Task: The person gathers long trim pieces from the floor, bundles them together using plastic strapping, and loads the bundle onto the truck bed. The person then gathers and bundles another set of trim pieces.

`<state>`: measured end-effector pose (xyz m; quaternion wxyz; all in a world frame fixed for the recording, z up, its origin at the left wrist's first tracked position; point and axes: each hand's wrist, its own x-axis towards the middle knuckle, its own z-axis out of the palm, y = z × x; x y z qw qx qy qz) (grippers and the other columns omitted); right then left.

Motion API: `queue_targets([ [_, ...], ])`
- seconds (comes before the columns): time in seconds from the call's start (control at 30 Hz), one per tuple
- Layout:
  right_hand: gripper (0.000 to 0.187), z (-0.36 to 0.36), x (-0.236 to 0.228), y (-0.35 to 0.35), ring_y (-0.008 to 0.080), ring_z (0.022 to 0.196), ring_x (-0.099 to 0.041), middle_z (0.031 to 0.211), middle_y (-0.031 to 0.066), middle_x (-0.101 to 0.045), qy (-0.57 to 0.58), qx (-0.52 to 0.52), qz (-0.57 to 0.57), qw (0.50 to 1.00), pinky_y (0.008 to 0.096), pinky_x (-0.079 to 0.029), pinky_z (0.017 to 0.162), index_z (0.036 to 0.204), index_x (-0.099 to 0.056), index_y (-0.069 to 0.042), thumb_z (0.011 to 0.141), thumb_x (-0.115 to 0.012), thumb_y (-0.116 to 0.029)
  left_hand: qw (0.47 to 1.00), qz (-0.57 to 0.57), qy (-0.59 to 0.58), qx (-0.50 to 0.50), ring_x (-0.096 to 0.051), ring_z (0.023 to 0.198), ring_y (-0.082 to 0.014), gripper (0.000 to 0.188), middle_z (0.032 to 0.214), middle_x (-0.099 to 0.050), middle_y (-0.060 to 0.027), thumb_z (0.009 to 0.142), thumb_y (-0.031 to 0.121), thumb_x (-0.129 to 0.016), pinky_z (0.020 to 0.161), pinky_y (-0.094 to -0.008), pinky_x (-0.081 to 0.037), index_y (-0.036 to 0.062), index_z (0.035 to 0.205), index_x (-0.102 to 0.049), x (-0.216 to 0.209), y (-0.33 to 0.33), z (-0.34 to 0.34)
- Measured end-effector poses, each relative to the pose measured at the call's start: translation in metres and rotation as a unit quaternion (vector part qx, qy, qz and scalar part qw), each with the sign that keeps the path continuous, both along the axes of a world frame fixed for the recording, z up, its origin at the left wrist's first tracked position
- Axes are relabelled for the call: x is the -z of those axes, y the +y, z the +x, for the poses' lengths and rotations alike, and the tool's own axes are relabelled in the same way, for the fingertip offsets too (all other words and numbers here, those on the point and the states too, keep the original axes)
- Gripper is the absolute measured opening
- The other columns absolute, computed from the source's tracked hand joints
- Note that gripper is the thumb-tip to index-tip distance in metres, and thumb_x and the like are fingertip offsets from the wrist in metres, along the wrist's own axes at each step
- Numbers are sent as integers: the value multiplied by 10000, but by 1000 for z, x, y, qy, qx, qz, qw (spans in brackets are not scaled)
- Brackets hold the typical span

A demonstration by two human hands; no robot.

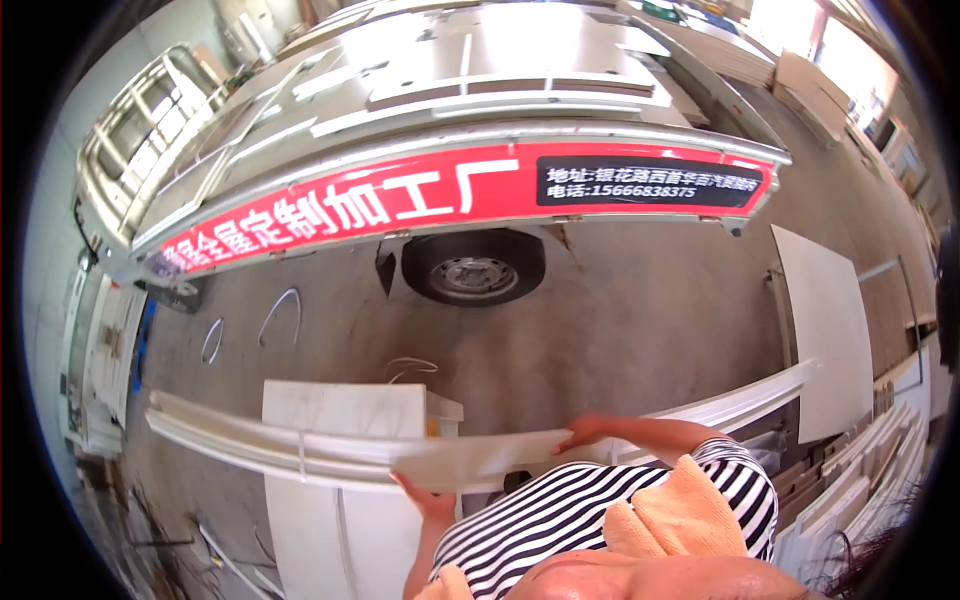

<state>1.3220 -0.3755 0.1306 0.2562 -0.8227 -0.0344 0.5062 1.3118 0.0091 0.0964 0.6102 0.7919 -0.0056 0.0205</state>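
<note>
A long bundle of white trim strips (350, 452) lies crosswise in front of me, reaching from the far left to the right. Across its middle is a shorter, flat off-white piece (490, 457). My left hand (424, 497) grips the near edge of this piece, thumb raised along it. At the other end of the piece, my right hand (590, 431) is closed over the edge, its fingers partly hidden. A narrow band circles the strips to the left of my hands. Below the bundle, white boards (305, 540) show on the near side.
Beyond the floor (620, 290) stands a flatbed truck with a red banner (400, 195) on its side and panels (520, 50) on its bed. Its wheel (473, 268) faces me. A white sheet (825, 335) leans at right, above stacked strips (870, 490). Loose bands (281, 315) lie at left.
</note>
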Motion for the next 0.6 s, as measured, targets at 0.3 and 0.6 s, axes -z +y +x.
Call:
queue_targets([
  [0.3,882,37,-194,-23,354,1057,-589,1090,205,-632,-209,75,9,975,427,-449,906,1159,-580,-36,644,-641,-749,794,-588,117,-98,-348,1286,-297,839,1443,-331,-73,844,730,-412,1089,-474,-279,139,1429,-297,-205,-18,117],
  [0.6,435,53,-168,-64,354,816,-604,836,166,-646,-267,199,-143,932,416,-453,721,881,-616,-69,629,-774,-385,880,-472,-17,-44,-390,1278,-245,791,1401,-398,-103,907,674,-344,1073,-422,-299,82,1428,-287,-176,-44,215],
])
